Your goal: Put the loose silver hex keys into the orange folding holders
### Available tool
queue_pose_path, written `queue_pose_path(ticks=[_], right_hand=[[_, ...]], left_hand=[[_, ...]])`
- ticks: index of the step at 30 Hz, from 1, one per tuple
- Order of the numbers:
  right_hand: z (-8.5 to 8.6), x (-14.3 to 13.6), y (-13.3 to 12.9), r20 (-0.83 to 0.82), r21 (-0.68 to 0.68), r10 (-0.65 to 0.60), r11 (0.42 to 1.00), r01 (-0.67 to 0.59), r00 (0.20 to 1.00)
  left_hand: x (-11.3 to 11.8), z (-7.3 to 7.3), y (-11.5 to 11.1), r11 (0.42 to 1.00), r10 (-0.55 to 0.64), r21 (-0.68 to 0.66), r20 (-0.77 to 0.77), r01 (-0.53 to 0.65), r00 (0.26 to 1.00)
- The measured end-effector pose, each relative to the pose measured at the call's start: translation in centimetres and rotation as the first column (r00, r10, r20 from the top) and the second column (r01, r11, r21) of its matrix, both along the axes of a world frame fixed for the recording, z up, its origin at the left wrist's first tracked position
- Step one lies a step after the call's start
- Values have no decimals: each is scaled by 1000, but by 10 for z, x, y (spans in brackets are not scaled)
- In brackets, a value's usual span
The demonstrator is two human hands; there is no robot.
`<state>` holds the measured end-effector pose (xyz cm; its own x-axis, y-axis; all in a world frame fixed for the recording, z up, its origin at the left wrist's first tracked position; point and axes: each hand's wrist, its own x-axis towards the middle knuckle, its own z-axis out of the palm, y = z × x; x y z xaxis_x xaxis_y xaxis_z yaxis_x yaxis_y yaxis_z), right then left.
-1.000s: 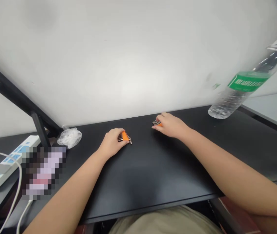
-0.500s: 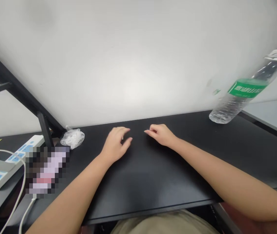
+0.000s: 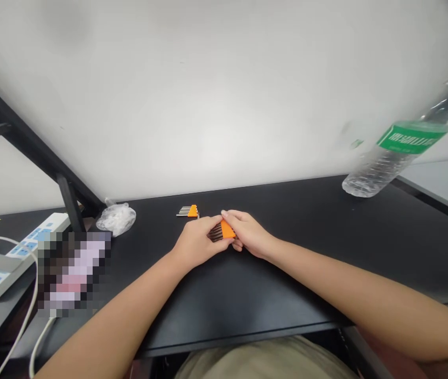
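In front of me, both my hands meet on an orange holder [image 3: 228, 229] with several dark metal rods side by side in it. My left hand [image 3: 196, 241] is closed around its rod side, thumb along the near edge. My right hand [image 3: 252, 232] grips the orange end, with fingers partly under it. Just beyond my left hand, a second orange holder [image 3: 192, 211] lies on the black table [image 3: 224, 305], its silvery rods pointing left. A small thin piece [image 3: 198, 215] shows between that holder and my left hand; I cannot make out what it is.
A clear bottle with a green label [image 3: 411, 138] stands tilted in view at the right. To the left are a crumpled plastic bag [image 3: 116, 219], a blurred-out phone-like thing [image 3: 76, 268] on a cable, a white power strip [image 3: 22, 252] and a black metal frame [image 3: 69, 202].
My hands were apart, with no orange holder visible. They have come together on one holder, and the second one now shows on the table behind my left hand. The view has shifted slightly.
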<state>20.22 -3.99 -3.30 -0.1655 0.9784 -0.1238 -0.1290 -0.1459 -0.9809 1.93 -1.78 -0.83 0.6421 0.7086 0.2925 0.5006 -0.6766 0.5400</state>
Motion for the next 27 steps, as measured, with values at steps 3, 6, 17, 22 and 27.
queue_pose_path(ticks=[3,6,17,22,27], right_hand=[[-2,-1,0,19,17,-8,1000,8,1000],[-1,-1,0,-21,-6,-14,1000,14,1000],[1,1,2,-35,7,87,996,-87,996],[-1,-3,0,135,66,4,998,-13,991],[5,-2,2,67,-20,14,1000,-12,998]], left_hand=[[-1,3,0,1000,1,17,-27,-1,1000],[0,4,0,1000,5,21,-43,-4,999],[-1,3,0,1000,0,14,-61,1,998],[-1,4,-1,998,45,40,-107,-41,993],[4,3,-3,995,52,98,-165,-36,985]])
